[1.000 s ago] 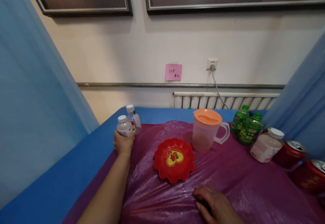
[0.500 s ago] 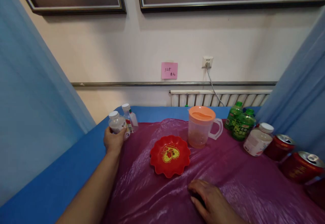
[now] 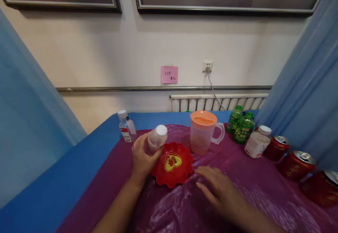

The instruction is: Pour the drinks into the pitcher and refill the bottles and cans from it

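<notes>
My left hand (image 3: 144, 157) is wrapped round a clear plastic bottle (image 3: 156, 139) with a white cap. It holds the bottle tilted to the right, above the left rim of a red scalloped plate (image 3: 185, 162). The plate has a yellow printed pattern in its middle. My right hand (image 3: 216, 190), a little blurred, is just right of the plate. Its thumb and fingers are apart with nothing between them. Behind the plate stands a clear pitcher (image 3: 200, 138) with an orange lid and some liquid in the bottom.
Another white-capped bottle (image 3: 127, 127) stands at the left. To the right are green bottles (image 3: 243, 129), a white-capped bottle with a pale label (image 3: 257, 143) and several red cans (image 3: 297, 166). Purple plastic sheeting (image 3: 111, 187) covers the blue table (image 3: 66, 176). Blue curtains (image 3: 29, 95) hang at the sides.
My left hand has lifted the bottle from beside the other left-hand bottle and carried it right to the plate. My right hand has risen slightly with its fingers spread. The view has shifted right.
</notes>
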{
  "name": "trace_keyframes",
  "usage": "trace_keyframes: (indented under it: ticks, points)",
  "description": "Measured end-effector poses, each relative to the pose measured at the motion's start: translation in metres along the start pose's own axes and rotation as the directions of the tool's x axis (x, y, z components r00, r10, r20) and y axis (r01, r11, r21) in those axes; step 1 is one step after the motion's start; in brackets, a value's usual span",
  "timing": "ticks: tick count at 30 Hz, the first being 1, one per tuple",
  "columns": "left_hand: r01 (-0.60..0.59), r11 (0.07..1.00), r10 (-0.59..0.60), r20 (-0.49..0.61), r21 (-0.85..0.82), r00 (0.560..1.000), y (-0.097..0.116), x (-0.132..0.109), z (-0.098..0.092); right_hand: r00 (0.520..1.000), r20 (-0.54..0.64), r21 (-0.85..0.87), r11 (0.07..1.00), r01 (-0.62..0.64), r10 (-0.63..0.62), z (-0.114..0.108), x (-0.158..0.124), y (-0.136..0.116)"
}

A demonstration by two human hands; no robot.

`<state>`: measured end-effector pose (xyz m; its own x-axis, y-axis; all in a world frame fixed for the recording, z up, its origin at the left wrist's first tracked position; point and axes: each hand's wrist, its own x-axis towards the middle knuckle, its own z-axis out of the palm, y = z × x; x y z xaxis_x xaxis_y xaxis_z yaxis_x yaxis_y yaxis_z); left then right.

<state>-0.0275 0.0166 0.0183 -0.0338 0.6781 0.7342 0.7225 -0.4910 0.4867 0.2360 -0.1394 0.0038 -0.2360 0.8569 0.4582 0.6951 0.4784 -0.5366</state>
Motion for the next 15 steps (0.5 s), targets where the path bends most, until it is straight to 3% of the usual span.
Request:
trace_keyframes:
  ticks: [3, 7, 12, 15]
  points:
    - [-0.225, 0.974, 0.223, 0.068, 0.027, 0.973, 0.002, -0.011, 0.009, 0.989, -0.146, 0.04, 0.999, 0.028, -0.022, -0.014, 0.035, 0.0]
    - [-0.411, 0.911, 0.398, 0.176, 0.038, 0.9, 0.0, -0.016, 0.011, 0.981, -0.188, 0.074, 0.997, -0.033, 0.046, -0.011, 0.072, -0.004]
    - [-0.489, 0.871, 0.474, 0.191, 0.037, 0.859, -0.001, -0.018, 0.004, 0.971, -0.145, 0.042, 0.982, -0.185, 0.19, 0.005, 0.087, -0.006]
    - [-0.498, 0.867, 0.484, 0.184, 0.033, 0.855, 0.0, -0.018, 0.0, 0.974, -0.115, 0.023, 0.981, -0.191, 0.193, 0.009, 0.088, -0.003]
